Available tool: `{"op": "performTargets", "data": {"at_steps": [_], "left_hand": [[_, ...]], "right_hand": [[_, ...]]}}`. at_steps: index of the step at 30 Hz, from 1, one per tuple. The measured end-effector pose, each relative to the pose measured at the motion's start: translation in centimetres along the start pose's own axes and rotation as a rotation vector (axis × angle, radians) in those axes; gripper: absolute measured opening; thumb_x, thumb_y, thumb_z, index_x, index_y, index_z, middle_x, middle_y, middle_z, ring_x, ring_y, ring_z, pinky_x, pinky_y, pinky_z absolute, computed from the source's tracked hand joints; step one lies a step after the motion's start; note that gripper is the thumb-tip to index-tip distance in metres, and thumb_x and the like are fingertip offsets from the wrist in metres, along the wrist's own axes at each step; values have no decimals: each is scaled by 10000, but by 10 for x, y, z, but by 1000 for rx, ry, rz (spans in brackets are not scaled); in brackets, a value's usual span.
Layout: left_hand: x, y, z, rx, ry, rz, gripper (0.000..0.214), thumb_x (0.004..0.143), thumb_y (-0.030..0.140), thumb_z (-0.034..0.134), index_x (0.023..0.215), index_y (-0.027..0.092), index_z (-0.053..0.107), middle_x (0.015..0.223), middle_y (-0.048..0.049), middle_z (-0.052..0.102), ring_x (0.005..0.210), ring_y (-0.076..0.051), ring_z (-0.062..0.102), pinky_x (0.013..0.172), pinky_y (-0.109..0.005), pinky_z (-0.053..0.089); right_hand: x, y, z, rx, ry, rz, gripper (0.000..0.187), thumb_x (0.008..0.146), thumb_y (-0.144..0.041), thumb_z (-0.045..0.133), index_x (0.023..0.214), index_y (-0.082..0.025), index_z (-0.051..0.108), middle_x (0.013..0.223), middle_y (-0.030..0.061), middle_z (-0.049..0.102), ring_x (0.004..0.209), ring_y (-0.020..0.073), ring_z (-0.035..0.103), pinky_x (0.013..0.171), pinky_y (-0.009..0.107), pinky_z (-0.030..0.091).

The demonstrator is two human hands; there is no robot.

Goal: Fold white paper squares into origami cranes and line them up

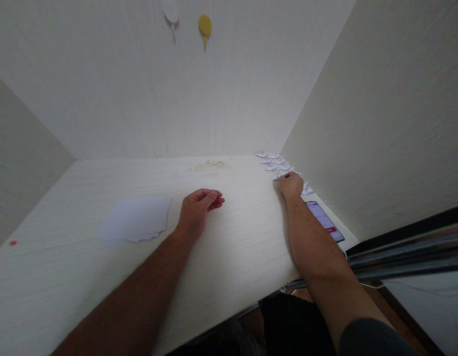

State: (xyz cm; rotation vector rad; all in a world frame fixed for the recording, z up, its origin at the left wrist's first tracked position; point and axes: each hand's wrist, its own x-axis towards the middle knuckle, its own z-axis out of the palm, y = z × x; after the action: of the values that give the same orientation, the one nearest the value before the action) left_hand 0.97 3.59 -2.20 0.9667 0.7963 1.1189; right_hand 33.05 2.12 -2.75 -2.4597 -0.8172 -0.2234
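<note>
My left hand [202,207] is held over the middle of the white table, its fingers curled and the thumb resting against them. Nothing shows between those fingers. To its left lies a loose stack of white paper sheets [140,217]. My right hand [291,185] is closed at the far right of the table, among several small folded white paper figures [276,162] with pointed tips, like origami cranes. One paper figure [276,175] sits right at the left side of this hand. The back of the hand hides most of its fingertips, so what they grip cannot be made out.
A phone [325,221] with a lit screen lies by the right wall, beside my right forearm. Walls enclose the table [229,247] on three sides. A white hook [171,12] and a yellow hook [205,25] are on the back wall. An orange spot [13,243] marks the left.
</note>
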Motion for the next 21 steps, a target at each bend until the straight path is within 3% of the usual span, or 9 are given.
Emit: {"op": "performTargets", "data": {"at_steps": [21], "left_hand": [[-2, 2, 1, 22, -2, 0, 255, 659, 352, 818, 721, 125, 722, 761, -79, 731, 699, -187, 705, 731, -353, 572]], "right_hand": [[0, 0, 0, 10, -12, 3, 228, 849, -203, 558, 919, -152, 768, 972, 162, 774, 963, 283, 715, 815, 329, 524]]}}
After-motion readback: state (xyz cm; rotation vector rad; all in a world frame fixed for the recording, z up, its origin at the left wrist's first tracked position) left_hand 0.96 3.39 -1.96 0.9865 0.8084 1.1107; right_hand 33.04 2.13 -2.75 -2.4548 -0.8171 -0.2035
